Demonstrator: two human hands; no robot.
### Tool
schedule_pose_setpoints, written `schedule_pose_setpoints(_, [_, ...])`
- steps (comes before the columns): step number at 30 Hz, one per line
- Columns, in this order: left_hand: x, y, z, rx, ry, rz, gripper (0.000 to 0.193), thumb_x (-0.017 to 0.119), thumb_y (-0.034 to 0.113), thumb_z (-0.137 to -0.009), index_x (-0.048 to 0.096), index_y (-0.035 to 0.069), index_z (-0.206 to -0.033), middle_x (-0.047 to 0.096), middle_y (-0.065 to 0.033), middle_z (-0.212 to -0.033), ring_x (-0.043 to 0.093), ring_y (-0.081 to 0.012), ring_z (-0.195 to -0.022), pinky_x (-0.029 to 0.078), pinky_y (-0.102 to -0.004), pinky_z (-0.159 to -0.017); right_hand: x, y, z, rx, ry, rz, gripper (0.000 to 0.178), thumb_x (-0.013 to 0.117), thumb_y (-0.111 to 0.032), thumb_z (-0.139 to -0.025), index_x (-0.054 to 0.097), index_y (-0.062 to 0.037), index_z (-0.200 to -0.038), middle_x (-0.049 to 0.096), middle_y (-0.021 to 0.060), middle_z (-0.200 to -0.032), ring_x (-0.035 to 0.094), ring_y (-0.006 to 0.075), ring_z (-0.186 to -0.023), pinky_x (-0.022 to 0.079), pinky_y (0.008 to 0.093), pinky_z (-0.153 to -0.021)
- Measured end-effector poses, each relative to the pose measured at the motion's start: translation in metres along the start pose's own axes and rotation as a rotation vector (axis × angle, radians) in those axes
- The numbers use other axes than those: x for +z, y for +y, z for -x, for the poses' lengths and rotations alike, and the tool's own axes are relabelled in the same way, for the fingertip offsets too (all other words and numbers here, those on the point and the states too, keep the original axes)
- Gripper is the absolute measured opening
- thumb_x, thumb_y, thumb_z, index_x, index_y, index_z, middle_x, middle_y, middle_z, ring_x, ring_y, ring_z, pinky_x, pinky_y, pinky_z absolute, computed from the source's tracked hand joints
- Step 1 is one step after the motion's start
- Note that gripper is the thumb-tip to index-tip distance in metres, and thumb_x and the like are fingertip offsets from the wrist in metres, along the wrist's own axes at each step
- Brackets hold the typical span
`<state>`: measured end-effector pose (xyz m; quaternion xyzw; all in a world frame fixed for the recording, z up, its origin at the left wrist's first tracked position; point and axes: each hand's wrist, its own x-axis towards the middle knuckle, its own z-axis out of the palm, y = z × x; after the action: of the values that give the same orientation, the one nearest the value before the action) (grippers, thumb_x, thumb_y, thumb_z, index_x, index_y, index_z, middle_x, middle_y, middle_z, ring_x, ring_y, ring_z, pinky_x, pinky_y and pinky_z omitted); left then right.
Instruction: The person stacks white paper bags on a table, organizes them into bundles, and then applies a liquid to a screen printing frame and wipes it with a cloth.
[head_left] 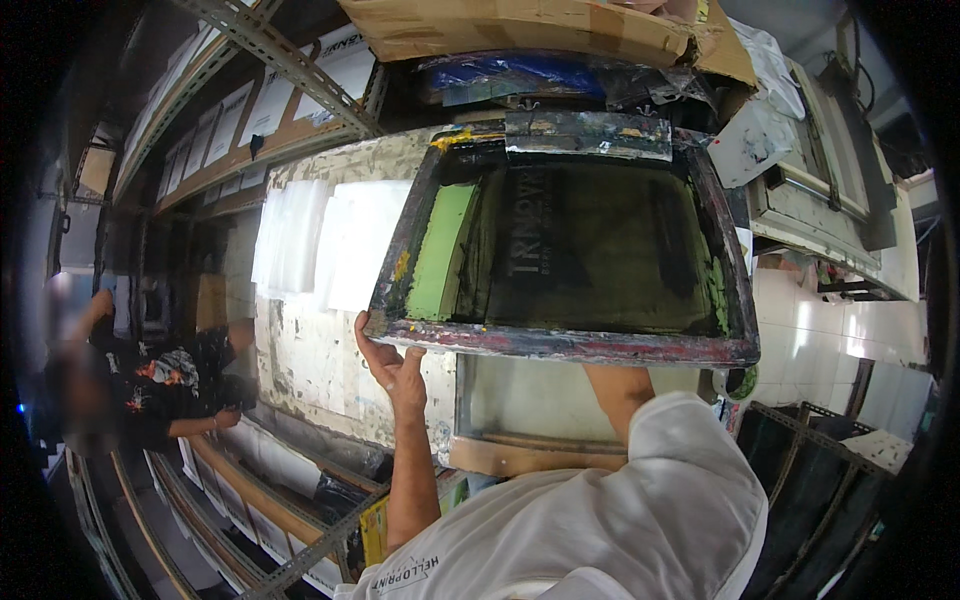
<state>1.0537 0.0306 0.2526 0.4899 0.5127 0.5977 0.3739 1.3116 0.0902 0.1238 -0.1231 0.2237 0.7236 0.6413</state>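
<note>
A screen printing frame (560,346) with a dark mesh and a green strip along its left side is tilted up from the worktable. Along its far edge sits a paint-stained metal clamp bar (590,137). My left hand (392,368) grips the near left corner, fingers against the outer edge and thumb toward the front. Under the frame's near right part goes my right forearm (620,395); the hand itself is hidden behind the frame. A pale flat panel (530,395) with a wooden near edge (530,455) shows below the frame.
Two white stacks of sheets (290,240) lie on the stained worktable (300,350) to the left. Metal shelving (300,60) stands behind, with a cardboard box (520,35) at the far side. Another person (165,390) is at far left; a dark rack (810,480) stands at right.
</note>
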Motion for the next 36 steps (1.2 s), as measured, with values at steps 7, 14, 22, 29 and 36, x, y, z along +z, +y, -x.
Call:
schedule_pose_setpoints(7, [0.001, -0.001, 0.006, 0.01, 0.022, 0.034, 0.099, 0.087, 0.019, -0.073, 0.024, 0.009, -0.15, 0.041, -0.0126, -0.142, 0.041, -0.0237, -0.129, 0.03, -0.0363, -0.11, 0.012, 0.035, 0.051, 0.133, -0.086, -0.015, 0.052, 0.058, -0.044, -0.09, 0.058, -0.0088, -0.128, 0.058, 0.0157, -0.131, 0.055, 0.0345, -0.119, 0.042, 0.0506, -0.106])
schedule_pose_setpoints(14, [0.003, 0.006, 0.006, -0.013, 0.049, -0.027, 0.105, 0.089, 0.028, -0.07, 0.024, 0.008, -0.149, 0.041, -0.012, -0.141, 0.04, -0.0237, -0.129, 0.03, -0.0359, -0.11, 0.014, 0.05, 0.057, 0.176, -0.127, -0.043, 0.053, 0.057, -0.044, -0.091, 0.057, -0.0089, -0.13, 0.059, 0.0159, -0.131, 0.055, 0.0347, -0.119, 0.042, 0.0509, -0.106])
schedule_pose_setpoints(22, [-0.002, -0.001, 0.002, -0.005, 0.009, 0.018, 0.101, 0.088, 0.023, -0.071, 0.026, 0.009, -0.149, 0.041, -0.0118, -0.142, 0.039, -0.0235, -0.129, 0.029, -0.036, -0.111, 0.004, -0.011, -0.032, -0.063, 0.077, 0.05, 0.053, 0.056, -0.045, -0.091, 0.057, -0.0089, -0.13, 0.058, 0.0158, -0.131, 0.055, 0.0344, -0.121, 0.042, 0.0511, -0.105])
schedule_pose_setpoints(29, [0.003, -0.001, 0.007, 0.02, 0.035, 0.001, 0.099, 0.086, 0.025, -0.075, 0.024, 0.01, -0.15, 0.041, -0.0128, -0.142, 0.043, -0.0231, -0.125, 0.034, -0.0356, -0.107, 0.007, 0.035, 0.089, 0.073, -0.059, 0.094, 0.054, 0.056, -0.046, -0.092, 0.056, -0.0088, -0.131, 0.058, 0.0158, -0.132, 0.054, 0.0342, -0.121, 0.042, 0.0512, -0.105])
schedule_pose_setpoints(36, [-0.002, -0.009, 0.013, 0.019, 0.018, -0.008, 0.099, 0.085, 0.024, -0.075, 0.023, 0.01, -0.151, 0.042, -0.0123, -0.14, 0.042, -0.0243, -0.126, 0.033, -0.0365, -0.108, 0.005, -0.068, 0.188, -0.375, 0.245, 0.277, 0.057, 0.055, -0.048, -0.09, 0.056, -0.0082, -0.131, 0.059, 0.0156, -0.131, 0.054, 0.0344, -0.122, 0.043, 0.052, -0.105])
